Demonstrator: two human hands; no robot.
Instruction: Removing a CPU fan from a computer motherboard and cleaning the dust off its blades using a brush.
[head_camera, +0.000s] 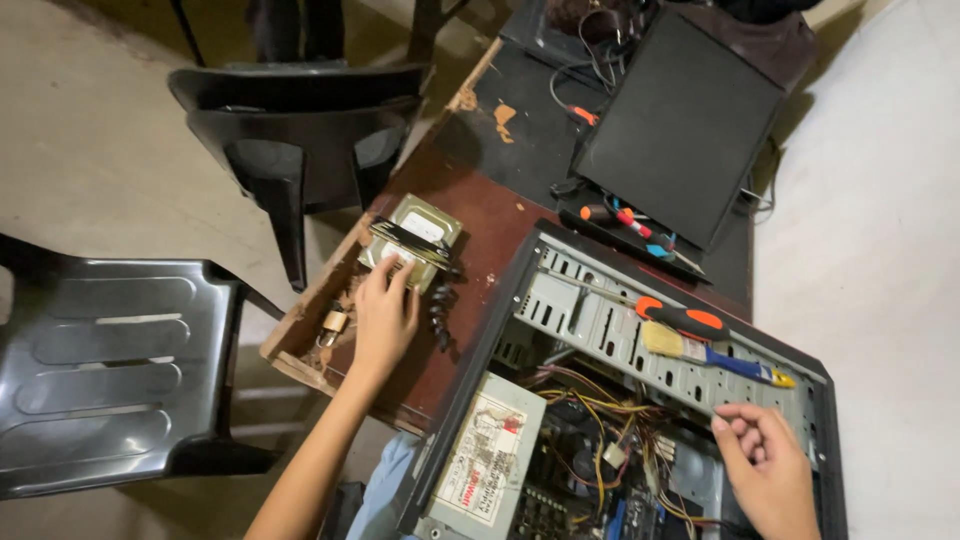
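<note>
Grey metal drive (412, 240) sits near the wooden surface's (480, 215) chipped left edge; left hand (383, 318) fingers spread on it. Right hand (768, 468) fingers curled loosely, empty, inside the open computer case (560, 300).

head view, looking steeply down.

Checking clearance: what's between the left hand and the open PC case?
Head view: bare brown tabletop and a black coiled cable lie between the left hand and the open PC case.

Both forearms are bare to the edge of view — no sleeves, watch, rings or gloves on the left hand (383, 318) or right hand (768, 468) — with short, plain fingernails.
</note>
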